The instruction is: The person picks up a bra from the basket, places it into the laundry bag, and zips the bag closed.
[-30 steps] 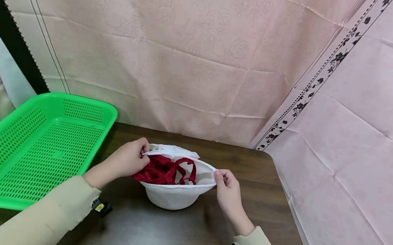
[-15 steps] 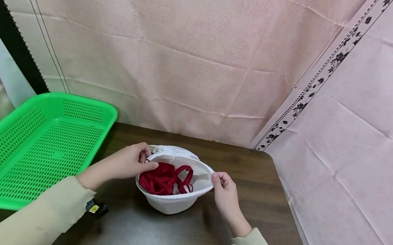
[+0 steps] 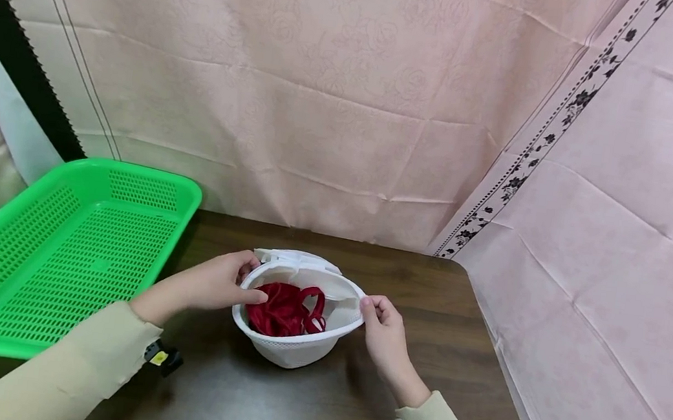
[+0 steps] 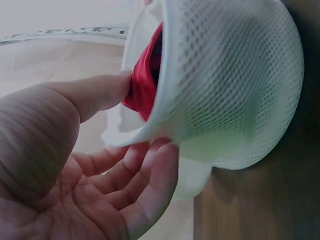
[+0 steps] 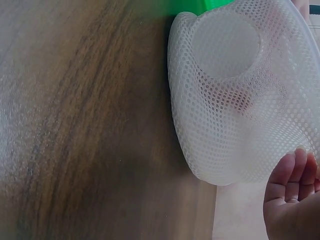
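A white mesh laundry bag (image 3: 290,354) stands on the table with its mouth held wide. Inside it lies a crumpled red garment (image 3: 279,314) with looped straps and a small white tag. My left hand (image 3: 217,283) holds the bag's left rim, fingers outside and thumb reaching over the edge. In the left wrist view the thumb (image 4: 107,90) tip is against the red garment, while the fingers curl at the rim. The right rim is pinched between thumb and fingers of my right hand (image 3: 386,330). Behind the opening sits the bag's folded-back white lid (image 3: 300,258).
A large green perforated basket (image 3: 96,266) stands on the left of the dark wooden table (image 3: 264,409). Pale patterned cloth (image 3: 336,99) hangs along the back and right sides.
The red garment has sunk lower into the bag, away from its left rim. The bag's mouth has opened wider and tipped toward me. My left thumb has shifted from the rim to inside it.
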`<state>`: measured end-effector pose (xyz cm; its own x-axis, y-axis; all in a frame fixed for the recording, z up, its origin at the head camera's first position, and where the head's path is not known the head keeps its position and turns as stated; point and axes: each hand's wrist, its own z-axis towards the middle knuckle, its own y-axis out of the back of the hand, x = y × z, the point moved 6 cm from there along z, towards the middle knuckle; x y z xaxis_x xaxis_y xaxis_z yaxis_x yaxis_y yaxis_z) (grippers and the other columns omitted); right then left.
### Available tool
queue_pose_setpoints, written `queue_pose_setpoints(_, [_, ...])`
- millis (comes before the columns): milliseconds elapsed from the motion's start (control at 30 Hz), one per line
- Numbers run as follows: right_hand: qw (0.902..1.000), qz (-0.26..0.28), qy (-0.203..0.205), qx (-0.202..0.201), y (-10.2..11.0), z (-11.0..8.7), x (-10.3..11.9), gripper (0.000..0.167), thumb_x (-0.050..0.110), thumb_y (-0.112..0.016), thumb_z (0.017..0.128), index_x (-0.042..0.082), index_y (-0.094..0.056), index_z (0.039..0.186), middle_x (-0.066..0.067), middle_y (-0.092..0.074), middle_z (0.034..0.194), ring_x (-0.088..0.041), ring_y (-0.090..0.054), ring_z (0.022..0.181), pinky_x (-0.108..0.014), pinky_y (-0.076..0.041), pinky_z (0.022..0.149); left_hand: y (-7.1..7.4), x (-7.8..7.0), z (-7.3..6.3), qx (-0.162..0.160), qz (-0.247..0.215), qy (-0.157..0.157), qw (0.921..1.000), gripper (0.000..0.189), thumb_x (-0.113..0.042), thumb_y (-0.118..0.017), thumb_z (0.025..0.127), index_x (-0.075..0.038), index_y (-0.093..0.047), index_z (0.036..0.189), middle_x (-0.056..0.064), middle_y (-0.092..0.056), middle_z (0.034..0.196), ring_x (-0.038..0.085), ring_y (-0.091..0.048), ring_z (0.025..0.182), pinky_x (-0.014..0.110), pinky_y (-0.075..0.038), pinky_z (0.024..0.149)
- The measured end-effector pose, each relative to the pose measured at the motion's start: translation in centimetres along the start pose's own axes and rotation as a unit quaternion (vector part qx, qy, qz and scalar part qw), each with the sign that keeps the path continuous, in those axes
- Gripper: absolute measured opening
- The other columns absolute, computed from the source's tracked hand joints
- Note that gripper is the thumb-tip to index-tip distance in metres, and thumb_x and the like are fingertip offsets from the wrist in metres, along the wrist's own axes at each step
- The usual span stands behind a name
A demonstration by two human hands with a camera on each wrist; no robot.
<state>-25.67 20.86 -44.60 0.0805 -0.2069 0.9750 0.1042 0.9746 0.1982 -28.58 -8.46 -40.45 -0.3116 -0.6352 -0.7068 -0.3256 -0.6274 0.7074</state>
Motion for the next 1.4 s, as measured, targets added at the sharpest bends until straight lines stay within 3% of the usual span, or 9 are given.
queue_pose_setpoints(233, [1.0000, -0.002, -0.009, -0.001, 0.0, -0.1, -0.6, 0.026, 0.020, -0.054, 0.100, -0.006, -0.061, 0.102, -0.022, -0.063, 0.089, -0.017, -0.061, 0.074, -0.044, -0.053, 0.076, -1.6, 0.8, 0.9, -0.035, 0.054, 0.027, 0.9976, 0.055, -0.032, -0.083, 0.075, -0.004, -0.053, 0.112, 0.006, -0.060, 0.093, 0.021, -0.057, 0.082, 0.039, -0.049, 0.074])
queue_pose_setpoints(467, [0.9999, -0.009, -0.014, 0.002, 0.0, -0.2, -0.9, 0.026, 0.021, -0.054, 0.101, -0.004, -0.061, 0.101, -0.016, -0.063, 0.085, -0.018, -0.060, 0.073, -0.044, -0.053, 0.075, -2.4, 1.1, 1.2, -0.038, 0.079, 0.039, 0.9954, 0.059, -0.027, -0.083, 0.077, -0.002, -0.051, 0.121, 0.011, -0.061, 0.105, 0.025, -0.059, 0.094, 0.047, -0.048, 0.085])
queue_pose_setpoints(633, [0.9998, -0.011, -0.016, 0.006, 0.0, -0.3, -0.8, 0.027, 0.022, -0.054, 0.101, -0.004, -0.061, 0.102, -0.017, -0.064, 0.086, -0.019, -0.060, 0.074, -0.043, -0.053, 0.075, -2.1, 1.2, 1.2, -0.040, 0.040, 0.042, 0.9975, 0.058, -0.031, -0.084, 0.075, -0.004, -0.052, 0.114, 0.007, -0.060, 0.099, 0.022, -0.057, 0.087, 0.042, -0.049, 0.078])
queue_pose_setpoints(900, [0.9998, -0.010, -0.013, 0.007, 0.1, -0.3, -0.8, 0.027, 0.020, -0.053, 0.101, -0.006, -0.061, 0.104, -0.018, -0.063, 0.086, -0.016, -0.059, 0.072, -0.031, -0.052, 0.070, -1.7, 2.2, 1.7, -0.052, -0.037, 0.053, 0.9965, 0.066, -0.055, -0.077, 0.075, -0.005, -0.052, 0.109, 0.007, -0.057, 0.088, 0.020, -0.055, 0.077, 0.032, -0.049, 0.065])
queue_pose_setpoints(1033, [0.9998, -0.007, -0.014, 0.009, 0.1, -0.5, -0.6, 0.027, 0.019, -0.053, 0.101, -0.007, -0.060, 0.104, -0.017, -0.063, 0.086, -0.016, -0.058, 0.073, -0.028, -0.051, 0.068, -1.4, 2.9, 2.1, -0.058, -0.063, 0.091, 0.9921, 0.073, -0.068, -0.065, 0.078, -0.004, -0.054, 0.112, 0.010, -0.058, 0.093, 0.022, -0.055, 0.082, 0.033, -0.049, 0.066])
queue_pose_setpoints(1200, [0.9998, -0.015, -0.013, 0.008, 0.2, -0.6, -0.6, 0.026, 0.020, -0.054, 0.101, -0.006, -0.061, 0.102, -0.014, -0.064, 0.084, -0.016, -0.059, 0.073, -0.028, -0.052, 0.068, -0.9, 3.7, 2.4, -0.059, -0.112, 0.147, 0.9810, 0.085, -0.077, -0.047, 0.083, 0.000, -0.052, 0.118, 0.015, -0.059, 0.107, 0.024, -0.060, 0.088, 0.036, -0.053, 0.068])
queue_pose_setpoints(1400, [0.9998, -0.017, -0.004, 0.006, 0.1, -0.6, -0.6, 0.026, 0.020, -0.054, 0.101, -0.005, -0.061, 0.101, -0.012, -0.063, 0.083, -0.016, -0.059, 0.072, -0.032, -0.052, 0.069, 0.1, 4.3, 3.3, -0.052, -0.102, 0.170, 0.9787, 0.093, -0.082, -0.036, 0.082, 0.002, -0.051, 0.119, 0.018, -0.061, 0.095, 0.025, -0.062, 0.076, 0.042, -0.054, 0.070])
